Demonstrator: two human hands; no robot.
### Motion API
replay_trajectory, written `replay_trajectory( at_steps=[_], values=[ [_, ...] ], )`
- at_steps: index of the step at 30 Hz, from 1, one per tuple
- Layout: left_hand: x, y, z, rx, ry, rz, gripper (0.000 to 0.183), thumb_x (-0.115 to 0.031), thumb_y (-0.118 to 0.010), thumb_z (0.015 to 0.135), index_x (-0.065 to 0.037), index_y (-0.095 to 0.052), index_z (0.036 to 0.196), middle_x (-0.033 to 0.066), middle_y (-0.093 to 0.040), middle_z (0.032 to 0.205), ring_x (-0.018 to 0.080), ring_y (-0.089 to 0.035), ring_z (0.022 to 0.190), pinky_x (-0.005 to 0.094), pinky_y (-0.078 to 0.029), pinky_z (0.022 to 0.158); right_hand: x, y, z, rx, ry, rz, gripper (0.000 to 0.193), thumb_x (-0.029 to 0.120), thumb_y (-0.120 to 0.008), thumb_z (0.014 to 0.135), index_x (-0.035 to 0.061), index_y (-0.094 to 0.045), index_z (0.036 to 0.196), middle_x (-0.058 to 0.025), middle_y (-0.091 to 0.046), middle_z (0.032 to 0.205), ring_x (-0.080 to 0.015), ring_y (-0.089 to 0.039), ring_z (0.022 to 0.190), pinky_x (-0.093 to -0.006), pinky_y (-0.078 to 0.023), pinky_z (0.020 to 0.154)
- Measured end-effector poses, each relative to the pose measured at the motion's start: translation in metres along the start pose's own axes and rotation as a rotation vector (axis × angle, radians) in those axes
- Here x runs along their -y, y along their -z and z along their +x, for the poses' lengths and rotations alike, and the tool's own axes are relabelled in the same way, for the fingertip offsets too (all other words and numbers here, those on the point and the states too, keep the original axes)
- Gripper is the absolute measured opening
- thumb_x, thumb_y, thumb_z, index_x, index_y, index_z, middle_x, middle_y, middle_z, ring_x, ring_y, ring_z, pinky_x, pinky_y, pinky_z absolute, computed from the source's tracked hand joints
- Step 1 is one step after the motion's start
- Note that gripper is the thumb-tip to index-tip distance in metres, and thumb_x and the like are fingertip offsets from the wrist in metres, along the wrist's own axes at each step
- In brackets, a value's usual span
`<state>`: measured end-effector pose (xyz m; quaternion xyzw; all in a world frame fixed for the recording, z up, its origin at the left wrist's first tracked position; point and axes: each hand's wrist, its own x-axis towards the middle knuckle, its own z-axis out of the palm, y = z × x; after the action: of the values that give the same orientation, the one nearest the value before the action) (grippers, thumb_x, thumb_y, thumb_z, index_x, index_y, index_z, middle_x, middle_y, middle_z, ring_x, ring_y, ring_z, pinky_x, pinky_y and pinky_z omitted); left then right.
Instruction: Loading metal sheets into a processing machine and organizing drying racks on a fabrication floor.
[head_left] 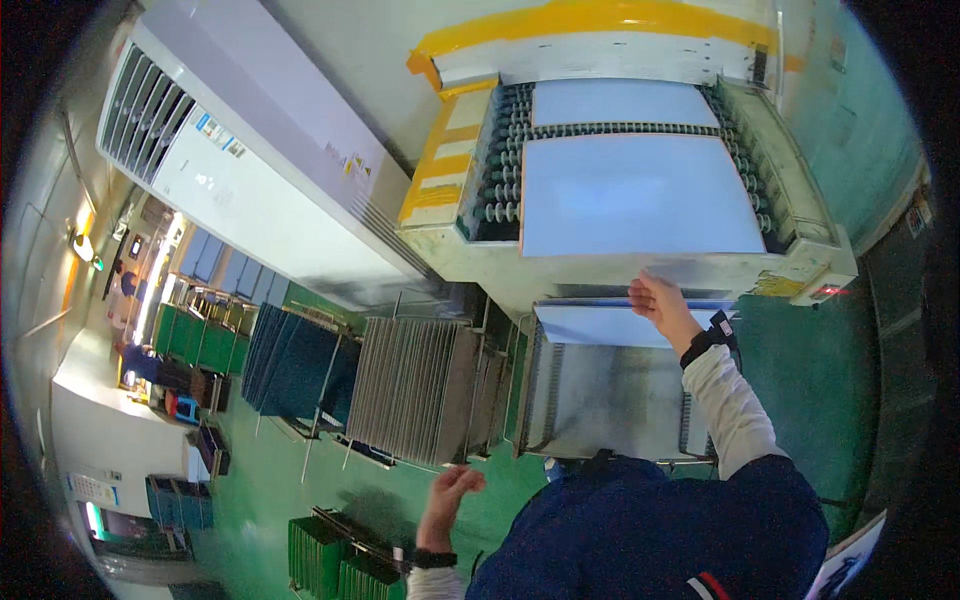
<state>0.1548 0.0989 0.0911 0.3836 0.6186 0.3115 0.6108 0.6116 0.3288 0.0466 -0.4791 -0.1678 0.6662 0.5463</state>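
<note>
My right hand hovers just in front of the roller conveyor, below the near edge of a large pale panel. Its fingers are loosely bent and apart, with nothing in them. A second pale panel lies farther back on the rollers. Beneath my right hand stands a slotted rack with a pale panel at its far end. My left hand hangs low, in front of a rack of upright grey-brown panels. Its fingers are half bent and hold nothing visible.
To the left of the conveyor is a tall white air conditioner. Dark blue panels stand in a rack farther left, and green panels in a low rack nearby. A person is in the far left background. The floor is green.
</note>
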Motion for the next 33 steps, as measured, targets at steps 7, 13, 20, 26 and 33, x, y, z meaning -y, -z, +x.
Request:
replay_trajectory(
  at_steps=[7,13,20,26,33],
  values=[
    [-0.25,-0.111,-0.117,1.055,-1.084,-0.003,0.027,-0.026,-0.053,0.091,0.001,-0.06,0.092,0.0167,-0.059,0.09,0.0302,-0.057,0.078,0.04,-0.045,0.069,-0.035,-0.004,0.005,-0.025,0.107,-0.471,0.025,0.032,-0.061,0.084,0.0068,-0.062,0.086,-0.0007,-0.062,0.079,-0.0111,-0.058,0.071,-0.0268,-0.047,0.063],
    [-0.26,-0.148,-0.117,1.166,-1.142,0.08,0.035,-0.034,-0.052,0.093,0.001,-0.059,0.093,0.014,-0.054,0.093,0.0276,-0.05,0.075,0.0389,-0.041,0.066,-0.047,0.023,0.019,-0.148,0.364,-0.862,0.021,0.027,-0.063,0.082,0.0058,-0.064,0.083,-0.0072,-0.064,0.081,-0.0178,-0.061,0.075,-0.0304,-0.047,0.065],
    [-0.253,-0.152,-0.111,1.174,-1.094,-0.03,0.034,-0.033,-0.052,0.093,-0.001,-0.061,0.089,0.0144,-0.054,0.092,0.0261,-0.049,0.072,0.0367,-0.039,0.063,-0.044,0.024,0.007,-0.198,0.791,-1.309,0.017,0.019,-0.065,0.077,0.0055,-0.065,0.086,-0.0116,-0.064,0.089,-0.0308,-0.059,0.089,-0.0402,-0.046,0.077],
    [-0.254,-0.154,-0.107,1.168,-1.084,-0.065,0.034,-0.033,-0.053,0.092,0.0,-0.061,0.092,0.0143,-0.055,0.091,0.0264,-0.049,0.072,0.0371,-0.039,0.062,-0.052,0.024,0.008,-0.177,0.764,-1.504,0.02,0.018,-0.068,0.073,0.0071,-0.064,0.09,-0.011,-0.062,0.092,-0.0319,-0.055,0.093,-0.0428,-0.044,0.081],
    [-0.247,-0.152,-0.112,1.129,-1.208,-0.025,0.033,-0.028,-0.047,0.096,0.003,-0.059,0.096,0.0175,-0.054,0.09,0.0286,-0.049,0.071,0.0391,-0.04,0.061,-0.074,0.034,0.033,-0.081,0.75,-1.63,0.027,0.019,-0.069,0.07,0.0063,-0.064,0.093,-0.0133,-0.062,0.096,-0.0347,-0.056,0.093,-0.0442,-0.044,0.08]
  ],
)
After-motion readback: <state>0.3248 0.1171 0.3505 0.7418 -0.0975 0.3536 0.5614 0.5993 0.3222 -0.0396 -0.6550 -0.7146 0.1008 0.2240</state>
